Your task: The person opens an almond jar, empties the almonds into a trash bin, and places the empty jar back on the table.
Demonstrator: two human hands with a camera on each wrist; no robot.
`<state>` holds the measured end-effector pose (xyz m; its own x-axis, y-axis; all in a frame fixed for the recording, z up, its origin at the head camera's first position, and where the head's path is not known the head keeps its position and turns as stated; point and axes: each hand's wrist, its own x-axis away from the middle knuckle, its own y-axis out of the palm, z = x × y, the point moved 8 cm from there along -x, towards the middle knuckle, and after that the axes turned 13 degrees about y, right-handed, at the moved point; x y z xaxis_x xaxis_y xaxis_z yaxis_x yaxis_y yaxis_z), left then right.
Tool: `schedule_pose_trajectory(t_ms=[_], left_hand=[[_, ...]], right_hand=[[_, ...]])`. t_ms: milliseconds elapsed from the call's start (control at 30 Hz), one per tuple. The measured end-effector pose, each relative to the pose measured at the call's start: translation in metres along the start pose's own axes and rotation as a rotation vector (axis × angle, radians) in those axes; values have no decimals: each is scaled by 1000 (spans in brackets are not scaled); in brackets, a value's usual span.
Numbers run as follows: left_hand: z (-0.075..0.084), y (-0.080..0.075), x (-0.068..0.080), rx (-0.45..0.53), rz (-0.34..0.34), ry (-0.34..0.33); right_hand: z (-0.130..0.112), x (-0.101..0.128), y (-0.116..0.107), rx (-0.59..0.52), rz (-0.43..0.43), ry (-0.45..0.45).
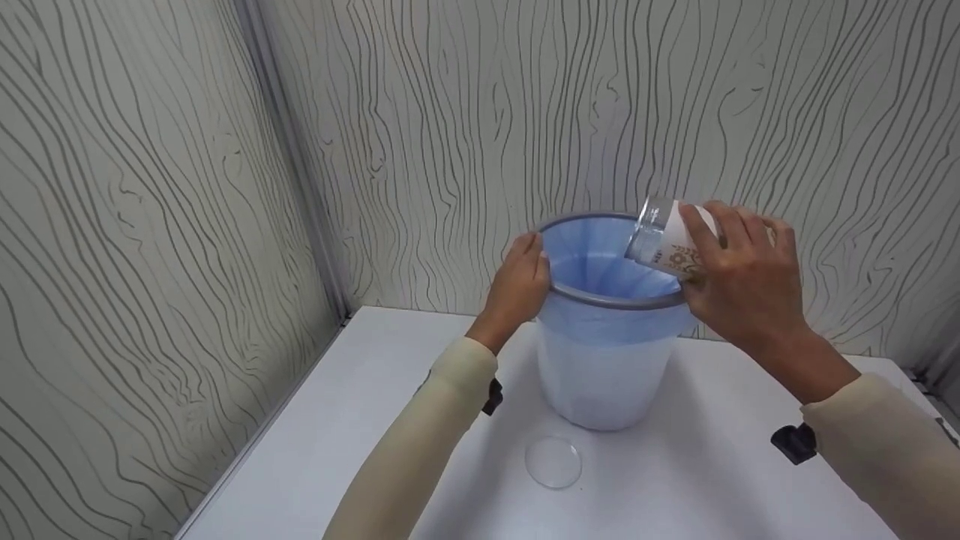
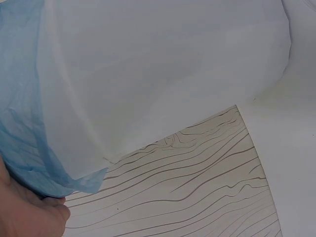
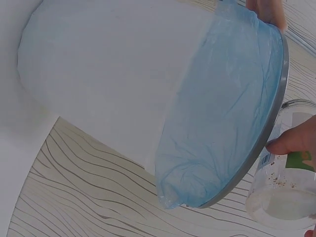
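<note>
A white bin point(image 1: 600, 375) lined with a blue bag point(image 1: 592, 262) stands on the white table point(image 1: 360, 450), its grey rim point(image 1: 600, 301) tilted toward me. My left hand point(image 1: 517, 289) grips the rim on the left side; the hand point(image 2: 27, 212) shows at the bag's edge point(image 2: 24, 138) in the left wrist view. My right hand point(image 1: 739, 274) holds a clear jar point(image 1: 664, 240) with a patterned label, tipped mouth-down over the bin's right rim. In the right wrist view the jar point(image 3: 281, 190) sits beside the rim point(image 3: 269, 123), with specks inside it.
A clear round lid point(image 1: 553, 463) lies flat on the table in front of the bin. Wood-grain walls point(image 1: 150, 225) close in on the left and behind. The table's left edge point(image 1: 247, 465) runs near the wall.
</note>
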<state>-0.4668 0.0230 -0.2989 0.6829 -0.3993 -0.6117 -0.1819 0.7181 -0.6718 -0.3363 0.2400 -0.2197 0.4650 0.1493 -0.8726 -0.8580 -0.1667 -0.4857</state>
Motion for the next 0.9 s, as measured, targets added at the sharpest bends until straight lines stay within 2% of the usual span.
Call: schedule_pose_trajectory(t_ms=[367,900], left_hand=[[1,0,-2,-3,10,25],[0,0,-1,-3,13,7]], right_hand=[[2,9,-7,-61,31,30],[1,20,-16,-89,45,77]])
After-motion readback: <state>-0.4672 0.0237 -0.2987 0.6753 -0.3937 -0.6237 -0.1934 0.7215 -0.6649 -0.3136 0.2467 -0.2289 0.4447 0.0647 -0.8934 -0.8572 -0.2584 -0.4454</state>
